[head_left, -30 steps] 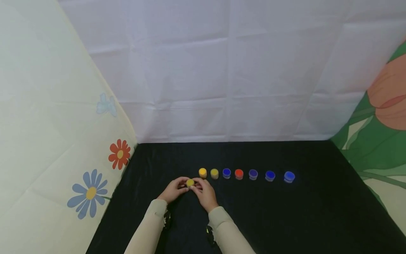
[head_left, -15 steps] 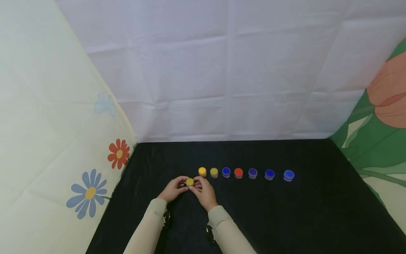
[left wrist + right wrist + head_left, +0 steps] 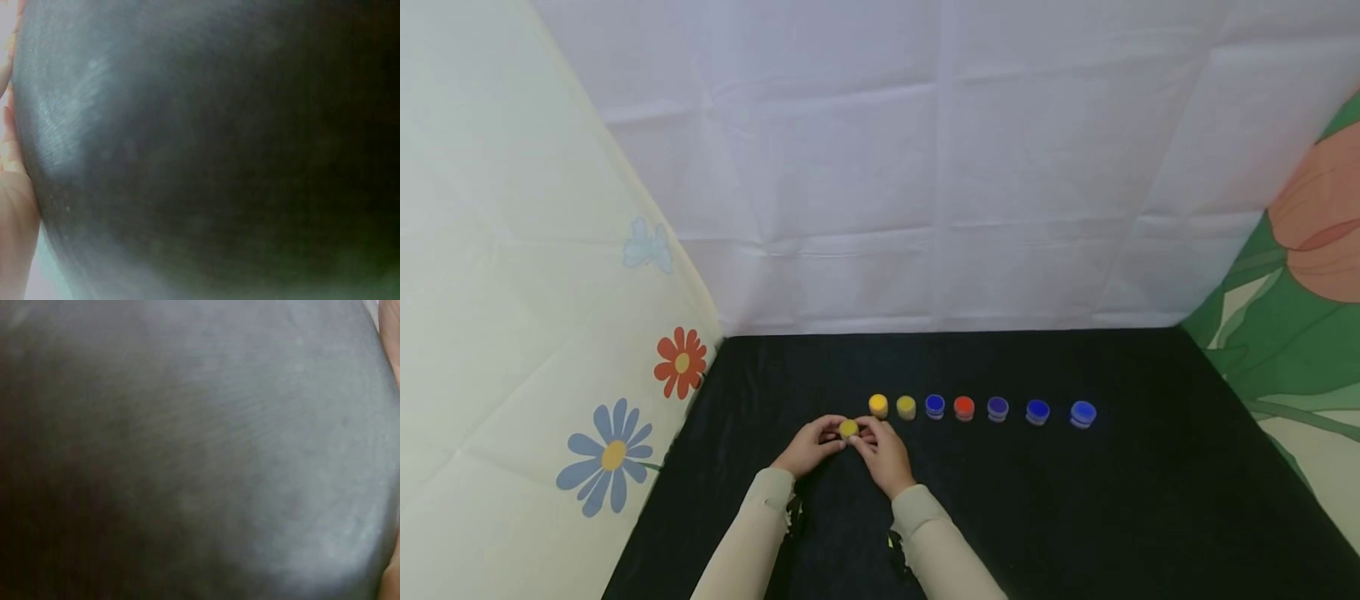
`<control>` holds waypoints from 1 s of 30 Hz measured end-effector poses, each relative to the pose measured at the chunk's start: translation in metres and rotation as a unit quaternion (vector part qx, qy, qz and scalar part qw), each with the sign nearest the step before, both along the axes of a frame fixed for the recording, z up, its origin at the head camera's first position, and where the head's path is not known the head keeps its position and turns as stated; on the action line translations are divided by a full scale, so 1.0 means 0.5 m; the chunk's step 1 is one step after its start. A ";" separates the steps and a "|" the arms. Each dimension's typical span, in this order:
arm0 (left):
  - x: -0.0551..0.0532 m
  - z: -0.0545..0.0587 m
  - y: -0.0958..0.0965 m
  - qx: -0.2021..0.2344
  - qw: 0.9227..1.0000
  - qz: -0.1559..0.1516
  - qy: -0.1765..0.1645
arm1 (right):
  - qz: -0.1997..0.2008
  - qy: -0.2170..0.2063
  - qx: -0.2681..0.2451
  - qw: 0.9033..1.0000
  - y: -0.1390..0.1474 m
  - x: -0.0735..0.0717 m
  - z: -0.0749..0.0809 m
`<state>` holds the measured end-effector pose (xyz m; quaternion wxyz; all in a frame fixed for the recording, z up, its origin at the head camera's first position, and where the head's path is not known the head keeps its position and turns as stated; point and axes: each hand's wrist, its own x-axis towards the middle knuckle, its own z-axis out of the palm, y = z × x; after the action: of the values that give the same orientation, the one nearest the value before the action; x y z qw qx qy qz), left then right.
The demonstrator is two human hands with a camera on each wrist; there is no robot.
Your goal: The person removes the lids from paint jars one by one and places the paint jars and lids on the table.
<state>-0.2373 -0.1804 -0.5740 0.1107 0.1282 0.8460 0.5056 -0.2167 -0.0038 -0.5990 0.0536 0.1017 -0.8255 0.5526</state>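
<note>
Between my two hands is a small jar with an olive-yellow lid (image 3: 848, 429). My left hand (image 3: 808, 446) pinches it from the left with thumb and fingers, while my right hand (image 3: 886, 457) pinches it from the right. Just beyond my right fingertips stands a jar with an orange-yellow lid (image 3: 878, 406), first in a row. Dark blurred cloth fills both wrist views; a strip of left hand (image 3: 15, 212) shows at the left edge of one, and a bit of right hand (image 3: 390, 337) at the right edge of the other.
Rightward along the row stand an olive-lidded jar (image 3: 906, 407), a red-lidded jar (image 3: 964, 408) and several blue or purple ones, ending with a lighter blue jar (image 3: 1082, 414). Black cloth (image 3: 1112, 517) covers the table. A white sheet (image 3: 850, 292) hangs behind it.
Both hands keep their hold on the olive-yellow-lidded jar, almost still. The whole head view has shifted very slightly; the row of jars stands as before.
</note>
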 end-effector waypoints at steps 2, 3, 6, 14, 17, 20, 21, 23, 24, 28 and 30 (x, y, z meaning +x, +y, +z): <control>-0.004 -0.008 -0.002 0.001 1.000 0.000 0.002 | 0.001 -0.005 -0.002 1.000 0.000 0.000 0.002; -0.003 -0.004 -0.001 0.002 1.000 0.000 0.001 | 0.003 -0.006 -0.002 1.000 0.000 0.000 0.002; 0.004 0.016 0.001 0.008 1.000 -0.005 -0.001 | 0.006 -0.013 -0.009 1.000 0.000 0.001 0.005; -0.012 -0.010 -0.008 0.004 1.000 -0.012 -0.007 | 0.002 -0.015 0.001 1.000 -0.001 0.001 0.006; -0.012 -0.011 -0.008 0.002 1.000 -0.010 -0.007 | 0.001 -0.014 0.002 1.000 -0.001 0.001 0.006; -0.012 -0.011 -0.007 0.003 1.000 -0.009 -0.009 | 0.001 -0.012 0.002 1.000 -0.001 0.001 0.006; -0.012 -0.012 -0.007 0.003 1.000 -0.009 -0.009 | 0.001 -0.012 0.002 1.000 0.000 0.001 0.006; -0.012 -0.012 -0.007 0.003 1.000 -0.009 -0.009 | 0.000 -0.012 0.001 1.000 0.000 0.000 0.006; -0.012 -0.012 -0.007 0.002 1.000 -0.010 -0.008 | 0.000 -0.012 0.000 1.000 0.000 0.000 0.006; -0.012 -0.013 -0.007 -0.001 1.000 -0.010 -0.007 | 0.002 -0.013 -0.005 1.000 0.000 0.000 0.007; -0.013 -0.014 -0.007 -0.003 1.000 -0.010 -0.005 | 0.003 -0.013 -0.006 1.000 0.000 -0.001 0.008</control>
<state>-0.2438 -0.1841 -0.5809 0.1206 0.1333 0.8456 0.5026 -0.2170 -0.0036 -0.5950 0.0418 0.0963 -0.8224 0.5591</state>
